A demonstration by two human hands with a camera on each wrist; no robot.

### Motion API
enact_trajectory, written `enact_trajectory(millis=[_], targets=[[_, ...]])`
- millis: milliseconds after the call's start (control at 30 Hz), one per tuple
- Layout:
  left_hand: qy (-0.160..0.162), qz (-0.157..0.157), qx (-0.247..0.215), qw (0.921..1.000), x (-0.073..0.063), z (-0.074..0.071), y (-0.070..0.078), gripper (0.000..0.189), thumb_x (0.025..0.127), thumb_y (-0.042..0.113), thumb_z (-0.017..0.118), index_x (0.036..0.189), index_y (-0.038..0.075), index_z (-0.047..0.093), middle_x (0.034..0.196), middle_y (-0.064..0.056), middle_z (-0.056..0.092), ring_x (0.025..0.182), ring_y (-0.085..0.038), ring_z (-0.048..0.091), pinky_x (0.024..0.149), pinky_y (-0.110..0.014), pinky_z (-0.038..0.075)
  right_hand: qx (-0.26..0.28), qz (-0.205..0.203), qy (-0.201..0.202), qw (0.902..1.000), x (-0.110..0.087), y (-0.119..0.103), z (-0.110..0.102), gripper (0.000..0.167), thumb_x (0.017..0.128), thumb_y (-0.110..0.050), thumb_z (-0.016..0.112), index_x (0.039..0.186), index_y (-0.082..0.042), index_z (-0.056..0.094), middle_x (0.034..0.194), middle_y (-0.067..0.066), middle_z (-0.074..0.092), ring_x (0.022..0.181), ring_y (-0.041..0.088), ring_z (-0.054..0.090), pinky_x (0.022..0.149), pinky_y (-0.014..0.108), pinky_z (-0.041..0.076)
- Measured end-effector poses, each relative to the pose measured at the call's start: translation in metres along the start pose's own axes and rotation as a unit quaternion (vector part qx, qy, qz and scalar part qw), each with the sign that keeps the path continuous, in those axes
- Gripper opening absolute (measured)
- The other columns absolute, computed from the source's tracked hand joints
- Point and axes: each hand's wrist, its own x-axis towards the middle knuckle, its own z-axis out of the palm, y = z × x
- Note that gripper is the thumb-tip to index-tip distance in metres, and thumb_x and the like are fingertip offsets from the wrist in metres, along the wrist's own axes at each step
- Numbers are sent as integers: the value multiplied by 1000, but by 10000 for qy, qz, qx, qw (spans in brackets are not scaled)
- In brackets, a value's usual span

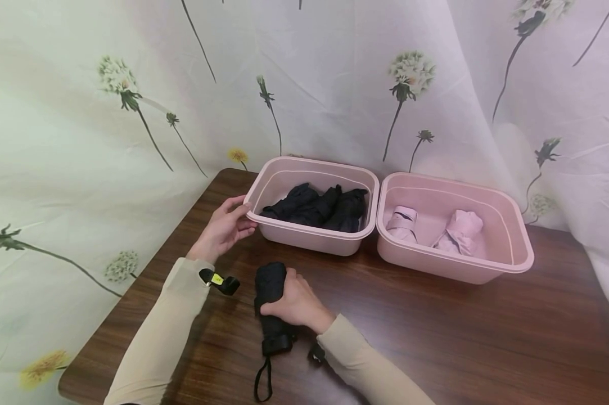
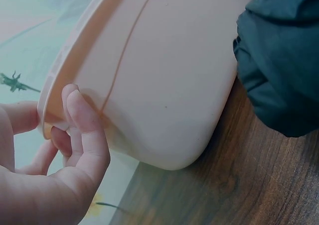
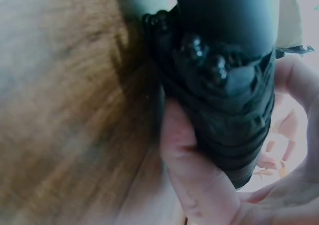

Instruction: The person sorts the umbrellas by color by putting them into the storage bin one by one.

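Observation:
My right hand (image 1: 299,301) grips a folded black umbrella (image 1: 270,287) around its middle, in front of the left bin. The umbrella's handle and wrist loop point toward me; in the right wrist view the umbrella (image 3: 219,105) fills much of the picture, with fingers on both sides. My left hand (image 1: 225,228) pinches the rim at the left end of the left pink bin (image 1: 309,239). In the left wrist view, thumb and fingers lie on either side of that bin's rim (image 2: 55,80). Several folded black umbrellas (image 1: 316,208) lie side by side in this bin.
A second pink bin (image 1: 456,270) stands close to the right of the first, with two folded pink umbrellas (image 1: 461,233) inside. Both bins stand at the back of the brown wooden table (image 1: 436,332), against a flower-printed curtain (image 1: 334,84).

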Motion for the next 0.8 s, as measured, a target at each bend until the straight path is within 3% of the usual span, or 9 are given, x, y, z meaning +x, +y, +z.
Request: enact_trajectory(millis=[333, 800], targets=[[17, -19, -9, 10000, 0, 1, 0, 50, 99, 27, 54, 144, 22, 34, 121, -13, 49, 72, -9, 64, 68, -23, 56, 214, -229, 199, 9993, -3, 4, -1, 92, 70, -37, 79, 140, 3, 36, 129, 20, 54, 117, 31, 55, 95, 39, 48], [-46, -30, -96, 9999, 1, 0, 0, 49, 99, 24, 54, 144, 21, 34, 120, -15, 47, 70, -11, 64, 67, -23, 56, 694, -329, 140, 9969, -17, 0, -15, 91, 71, -34, 76, 145, -3, 32, 141, 16, 49, 124, 29, 53, 99, 42, 46]])
